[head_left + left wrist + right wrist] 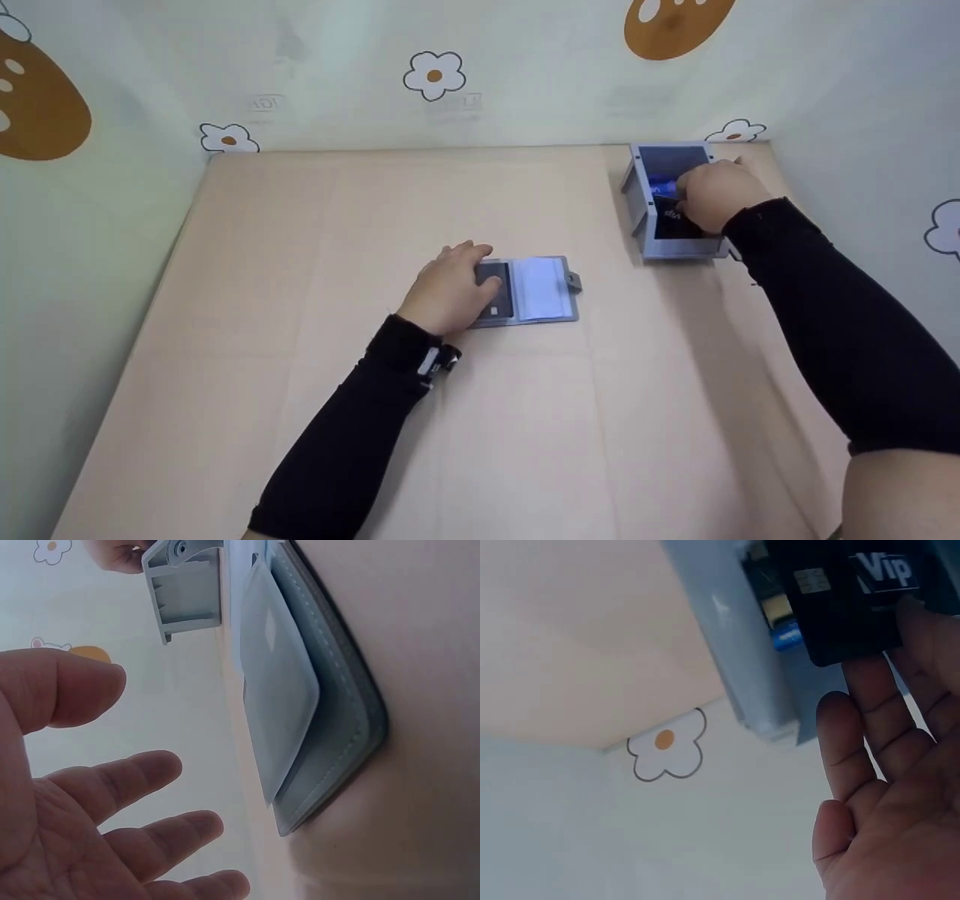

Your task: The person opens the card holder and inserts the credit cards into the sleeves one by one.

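An open grey card wallet (571,311) lies on the table, with a dark card (504,296) in its left half and a whitish sleeve (544,289) in the right. Over its left edge hovers my left hand (450,291), fingers spread and holding nothing; the left wrist view shows a gap between hand and wallet. At the back right, my right hand (716,196) reaches into a grey box (679,250). There it pinches a black card marked "Vip" (847,622) between thumb and fingers. Part of the box's inside is hidden by that hand.
A blue item (663,187) and other small things, hard to make out, lie in the box. The box stands near the table's back right corner. Pale walls with a flower print (434,76) enclose the table (360,225) behind and at both sides.
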